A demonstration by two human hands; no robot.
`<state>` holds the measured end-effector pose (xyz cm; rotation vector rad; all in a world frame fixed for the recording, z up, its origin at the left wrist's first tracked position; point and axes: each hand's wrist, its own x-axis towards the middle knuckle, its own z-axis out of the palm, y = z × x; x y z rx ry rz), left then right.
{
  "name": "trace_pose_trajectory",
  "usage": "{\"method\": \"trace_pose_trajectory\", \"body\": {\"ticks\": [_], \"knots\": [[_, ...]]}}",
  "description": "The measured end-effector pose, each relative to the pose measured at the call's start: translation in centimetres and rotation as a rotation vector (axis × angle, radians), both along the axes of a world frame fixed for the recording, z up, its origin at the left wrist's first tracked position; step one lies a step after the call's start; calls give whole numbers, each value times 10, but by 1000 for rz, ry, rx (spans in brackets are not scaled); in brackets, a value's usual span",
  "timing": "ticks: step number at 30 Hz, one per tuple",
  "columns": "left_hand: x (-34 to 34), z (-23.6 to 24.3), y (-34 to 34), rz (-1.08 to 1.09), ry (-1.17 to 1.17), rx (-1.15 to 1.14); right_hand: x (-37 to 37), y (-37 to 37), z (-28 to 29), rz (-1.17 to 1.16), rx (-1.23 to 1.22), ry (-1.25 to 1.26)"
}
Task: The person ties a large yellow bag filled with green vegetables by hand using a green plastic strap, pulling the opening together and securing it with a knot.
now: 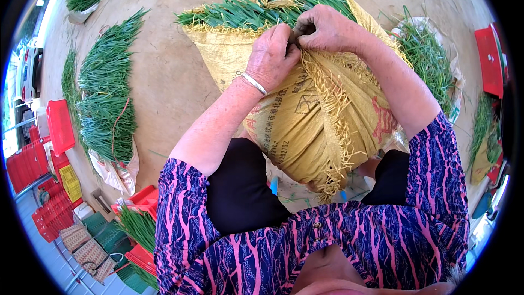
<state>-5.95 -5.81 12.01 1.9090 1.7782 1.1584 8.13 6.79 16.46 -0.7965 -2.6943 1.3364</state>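
A big bundle wrapped in yellow woven sacking [305, 120] with frayed edges lies in front of my knees, long green leaves [256, 11] sticking out of its far end. My left hand [273, 54], a silver bangle on its wrist, is closed on the sacking's edge at the top of the bundle. My right hand [325, 27] pinches the same spot right beside it, fingers closed on the fabric; whether a string is in them is hidden.
More green leaves lie in a long heap on sacking [106, 98] to the left and in another pile [428, 57] to the right. Red crates [57, 125] stack at the left, a red crate [488, 60] at the right. Bare concrete floor [169, 76] lies between.
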Motion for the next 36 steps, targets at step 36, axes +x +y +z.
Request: {"method": "trace_pose_trajectory", "body": {"ticks": [36], "knots": [[9,-5,7,7,-19,35,8,-2,-14,-135,155,111]]}}
